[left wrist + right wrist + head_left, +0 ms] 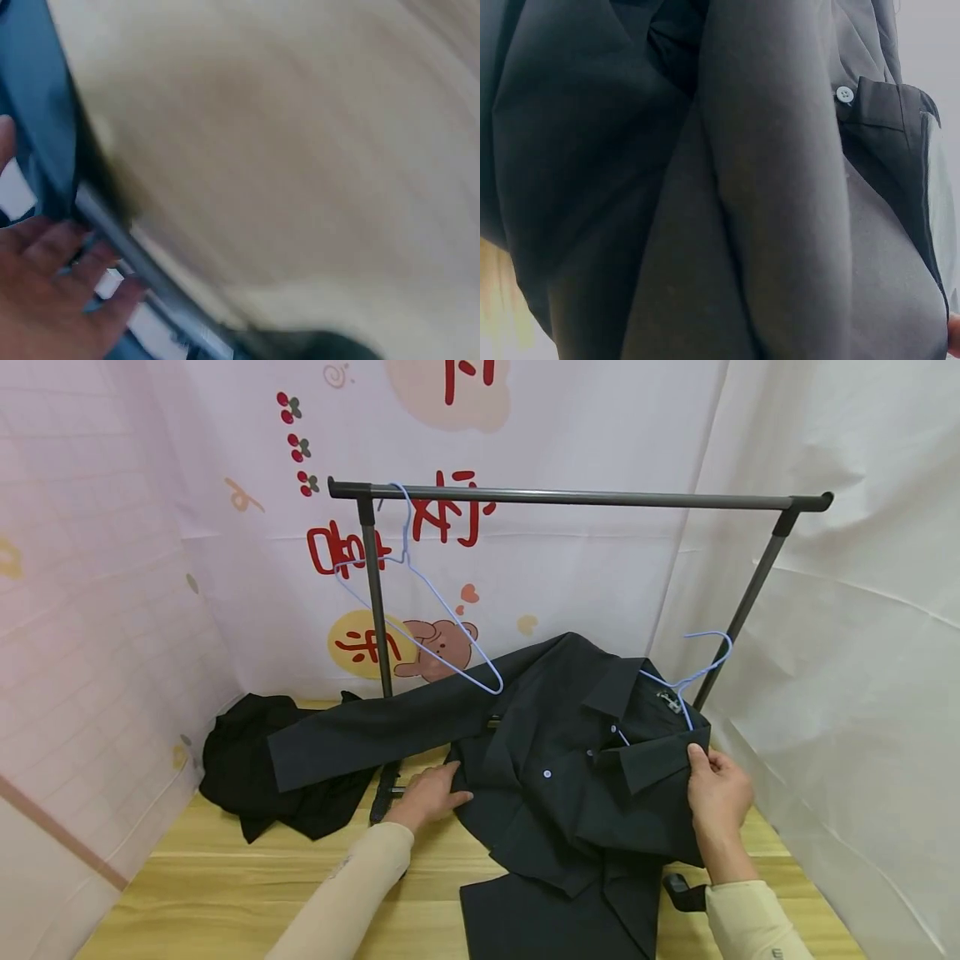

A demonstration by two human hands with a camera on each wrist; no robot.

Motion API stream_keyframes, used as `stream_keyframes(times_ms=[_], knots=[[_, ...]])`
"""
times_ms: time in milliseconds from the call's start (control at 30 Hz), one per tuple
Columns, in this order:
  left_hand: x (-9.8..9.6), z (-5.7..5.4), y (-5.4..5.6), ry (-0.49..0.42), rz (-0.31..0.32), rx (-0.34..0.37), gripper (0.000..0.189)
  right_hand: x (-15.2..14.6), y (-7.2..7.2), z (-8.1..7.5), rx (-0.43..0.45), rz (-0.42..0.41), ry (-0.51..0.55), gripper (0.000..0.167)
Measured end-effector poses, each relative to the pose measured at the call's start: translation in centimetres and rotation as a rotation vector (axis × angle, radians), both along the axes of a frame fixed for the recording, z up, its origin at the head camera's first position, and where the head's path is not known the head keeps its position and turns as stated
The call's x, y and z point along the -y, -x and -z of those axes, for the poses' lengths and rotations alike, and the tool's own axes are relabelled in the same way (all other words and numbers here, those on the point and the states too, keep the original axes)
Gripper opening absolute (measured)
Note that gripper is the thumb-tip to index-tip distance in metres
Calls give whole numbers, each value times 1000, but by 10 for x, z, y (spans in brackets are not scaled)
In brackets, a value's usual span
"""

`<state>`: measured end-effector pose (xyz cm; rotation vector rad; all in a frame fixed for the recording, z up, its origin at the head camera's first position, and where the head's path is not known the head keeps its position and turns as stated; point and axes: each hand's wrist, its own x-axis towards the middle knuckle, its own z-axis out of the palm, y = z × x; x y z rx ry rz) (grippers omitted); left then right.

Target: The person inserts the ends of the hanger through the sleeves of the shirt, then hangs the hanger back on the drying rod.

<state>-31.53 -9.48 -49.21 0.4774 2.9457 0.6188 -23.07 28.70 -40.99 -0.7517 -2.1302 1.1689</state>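
A black button-up shirt (540, 760) is lifted over the wooden table, one sleeve stretched out to the left. My right hand (722, 792) pinches its collar between thumb and fingers; in the right wrist view shirt cloth (772, 187) and a white button (844, 94) fill most of the picture. The hook of a light blue wire hanger (723, 647) stands out of the neck opening, and its lower part is hidden inside the shirt. At the shirt's left edge is my left hand (429, 795), its fingers extended and loosely bent beside the cloth, thumb apart.
A dark metal clothes rack (570, 496) stands behind, its left post close to my left hand. From its bar hangs a second blue wire hanger (453, 603) with nothing on it. Another black garment (292, 802) lies bunched at the left on the wooden table (225, 893).
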Motion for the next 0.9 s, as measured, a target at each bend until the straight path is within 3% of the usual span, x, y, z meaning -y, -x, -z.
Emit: stream_keyframes(times_ms=[67, 167, 267, 367, 533, 633, 700, 833, 900], knots=[[-8, 7, 2, 81, 46, -74, 52, 0, -1, 0, -8, 6, 4, 45], [-14, 17, 3, 222, 100, -258, 24, -1, 0, -1, -4, 6, 20, 46], [-14, 21, 2, 288, 132, -419, 7, -3, 0, -1, 7, -1, 35, 48], [-11, 21, 0, 235, 147, -504, 7, -4, -2, -2, 15, -7, 46, 49], [12, 7, -10, -15, 142, -530, 3, -6, -4, -4, 12, -3, 83, 50], [40, -11, -22, -163, 70, -490, 4, -7, -4, -5, 3, 16, 101, 47], [62, -23, -28, -234, -20, -494, 7, -10, -4, -6, -2, 29, 123, 47], [104, -43, -24, -363, -262, -532, 13, -17, -2, -7, -31, 46, 183, 48], [119, -49, -20, -388, -362, -508, 18, -19, -2, -5, -48, 55, 208, 45]])
